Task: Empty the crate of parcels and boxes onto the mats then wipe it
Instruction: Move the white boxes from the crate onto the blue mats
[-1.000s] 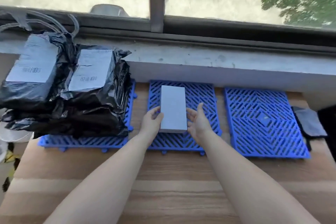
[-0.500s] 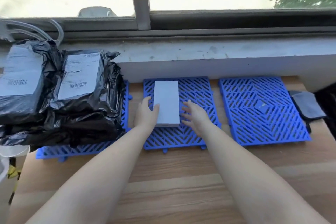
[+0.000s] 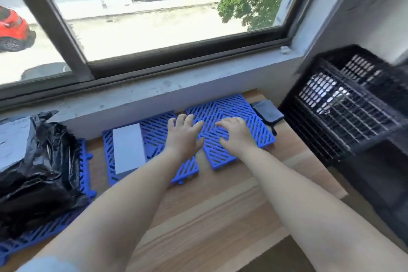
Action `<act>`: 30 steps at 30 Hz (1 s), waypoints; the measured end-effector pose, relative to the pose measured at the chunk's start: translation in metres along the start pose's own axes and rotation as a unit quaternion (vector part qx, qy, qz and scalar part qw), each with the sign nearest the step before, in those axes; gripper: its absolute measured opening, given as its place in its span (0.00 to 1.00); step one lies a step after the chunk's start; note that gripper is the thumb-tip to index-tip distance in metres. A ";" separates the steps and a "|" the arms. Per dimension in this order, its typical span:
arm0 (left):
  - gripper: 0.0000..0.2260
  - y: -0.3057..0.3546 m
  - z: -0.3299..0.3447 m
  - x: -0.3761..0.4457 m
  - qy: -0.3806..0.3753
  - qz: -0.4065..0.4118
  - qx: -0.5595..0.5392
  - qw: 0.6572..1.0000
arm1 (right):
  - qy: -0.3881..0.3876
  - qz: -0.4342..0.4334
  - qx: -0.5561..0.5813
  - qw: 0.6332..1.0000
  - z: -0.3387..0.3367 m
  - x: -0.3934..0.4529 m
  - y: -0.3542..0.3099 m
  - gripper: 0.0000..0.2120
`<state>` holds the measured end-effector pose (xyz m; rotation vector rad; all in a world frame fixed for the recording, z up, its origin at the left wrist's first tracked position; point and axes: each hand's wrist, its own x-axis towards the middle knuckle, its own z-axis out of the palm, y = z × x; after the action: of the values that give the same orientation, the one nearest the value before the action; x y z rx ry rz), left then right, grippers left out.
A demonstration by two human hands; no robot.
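A white flat box (image 3: pixel 128 148) lies on the left part of the middle blue mat (image 3: pixel 154 137). Black parcels (image 3: pixel 37 161) with white labels are piled on the left blue mat (image 3: pixel 42 231). My left hand (image 3: pixel 183 137) hovers over the gap between the middle and right mats, fingers spread, holding nothing. My right hand (image 3: pixel 235 133) is over the right blue mat (image 3: pixel 223 121), fingers loosely bent, empty. The black lattice crate (image 3: pixel 344 104) stands at the right, something pale showing through its wall.
A grey cloth (image 3: pixel 267 111) lies at the right mat's far corner, beside the crate. The wooden table (image 3: pixel 220 205) runs along a grey window sill (image 3: pixel 154 90). A wall corner rises behind the crate.
Both hands have let go of the white box, which stays on the middle mat, and moved right toward the right mat. The view has swung right, bringing the crate in.
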<state>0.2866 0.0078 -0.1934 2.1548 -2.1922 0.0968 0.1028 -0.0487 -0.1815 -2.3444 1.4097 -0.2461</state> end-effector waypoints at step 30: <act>0.27 0.730 -0.071 0.132 0.026 0.361 0.039 0.931 | 0.087 0.332 -0.226 0.912 -0.315 -0.377 0.518 0.29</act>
<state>-0.4456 -0.1050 -0.1098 1.2337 -2.8528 0.2721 -0.6042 -0.0098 -0.0927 -2.0194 2.4704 0.0829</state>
